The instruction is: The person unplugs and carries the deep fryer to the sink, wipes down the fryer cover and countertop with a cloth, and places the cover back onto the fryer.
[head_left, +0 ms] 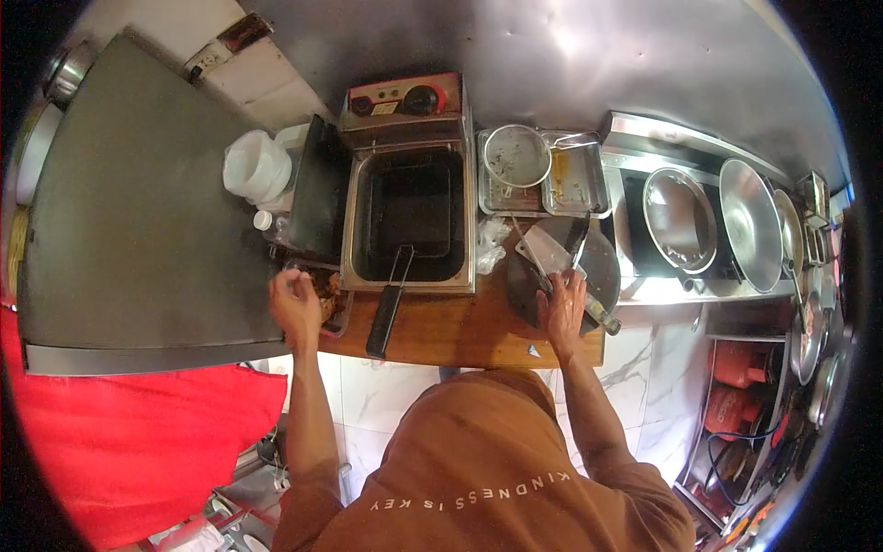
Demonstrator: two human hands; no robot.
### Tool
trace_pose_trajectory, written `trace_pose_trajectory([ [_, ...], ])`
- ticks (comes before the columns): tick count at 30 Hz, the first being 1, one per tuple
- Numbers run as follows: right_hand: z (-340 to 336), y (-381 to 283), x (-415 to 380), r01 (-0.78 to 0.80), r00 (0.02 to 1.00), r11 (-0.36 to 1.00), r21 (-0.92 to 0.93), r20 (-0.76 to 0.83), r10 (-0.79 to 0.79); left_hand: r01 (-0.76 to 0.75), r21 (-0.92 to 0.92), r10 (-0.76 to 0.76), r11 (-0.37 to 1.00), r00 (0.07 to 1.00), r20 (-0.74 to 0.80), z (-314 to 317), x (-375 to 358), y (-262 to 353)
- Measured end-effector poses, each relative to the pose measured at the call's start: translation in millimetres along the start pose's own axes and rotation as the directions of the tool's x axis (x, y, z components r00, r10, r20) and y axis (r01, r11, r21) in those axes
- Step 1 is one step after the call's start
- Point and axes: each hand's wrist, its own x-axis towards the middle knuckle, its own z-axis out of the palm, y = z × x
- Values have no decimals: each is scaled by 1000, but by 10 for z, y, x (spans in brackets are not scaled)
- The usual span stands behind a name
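Observation:
My left hand (296, 305) is at the right edge of the grey counter, fingers bent together in a pinch. Whatever lies between its fingertips is too small to make out. Just beside it is a tray (342, 322) with brown, fried-looking food pieces (324, 283), partly covered by the hand. My right hand (562, 308) is closed over a dark round chopping board (602, 262). Two thin metal arms, looking like tongs (579, 241), spread away from its fingers. A cleaver (544, 247) with a broad pale blade lies on the board under that hand.
Between my hands stands a deep fryer (409, 207), with a black-handled basket (384, 322) projecting forward. Behind the board are metal trays (575, 195) and a strainer (517, 156). Pans (679, 221) sit on the stove at right. A white tub (258, 167) stands left of the fryer.

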Motion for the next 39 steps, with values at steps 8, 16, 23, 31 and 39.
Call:
trace_pose_trajectory([
  [8, 244, 245, 69, 1, 999, 990, -138, 32, 3, 231, -251, -146, 940, 937, 316, 69, -701, 177],
  [16, -79, 54, 114, -12, 997, 1000, -16, -71, 11, -152, -167, 190, 974, 951, 244, -27, -835, 941],
  [23, 34, 129, 1, -70, 995, 989, -132, 56, 78, -400, -177, 435, 899, 774, 460, 436, -921, 1246],
  [31, 87, 197, -129, -94, 990, 982, -167, 91, 110, -505, -103, 478, 857, 703, 527, 573, -832, 1215],
  [39, 81, -8, 33, -115, 990, 976, -185, 65, 129, -555, -84, 512, 828, 686, 517, 698, -781, 1203],
])
